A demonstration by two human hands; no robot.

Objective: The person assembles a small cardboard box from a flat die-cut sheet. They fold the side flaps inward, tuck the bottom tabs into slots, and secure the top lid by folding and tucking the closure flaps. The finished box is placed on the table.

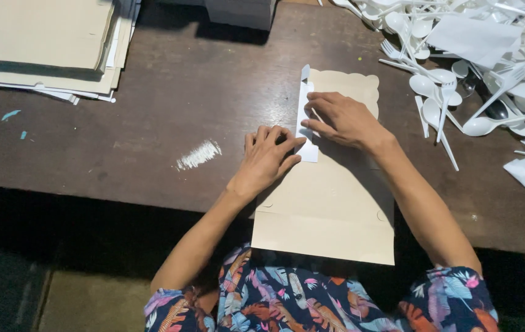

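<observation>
A big dark brown table [170, 98] fills most of the view. Its near edge runs across the middle, and the floor below it is dark.

At the far left corner of the table sits a stack of flat tan cardboard sheets [44, 37], with some white paper edges poking out under it. At the far right corner lies a big messy pile of white plastic spoons and forks [459, 74]. A few white paper pieces lie on and beside that pile.

In the middle of the table, hanging a bit over the near edge, lies a flat tan cardboard box [330, 209] that is not folded up. Its far end has a wavy edge. A white flap [306, 114] runs along the box's left side, partly folded over.

The left hand [267, 158] rests palm down on the left edge of the box. Its fingers are close together and bent a little, and the tips press the near end of the white flap. The right hand [342, 120] lies palm down on the far part of the box. Its fingers are stretched toward the left and press the white flap flat.

A small white smear [198, 155] marks the table just left of the left hand. Tiny blue bits [11, 115] lie near the left edge.
</observation>
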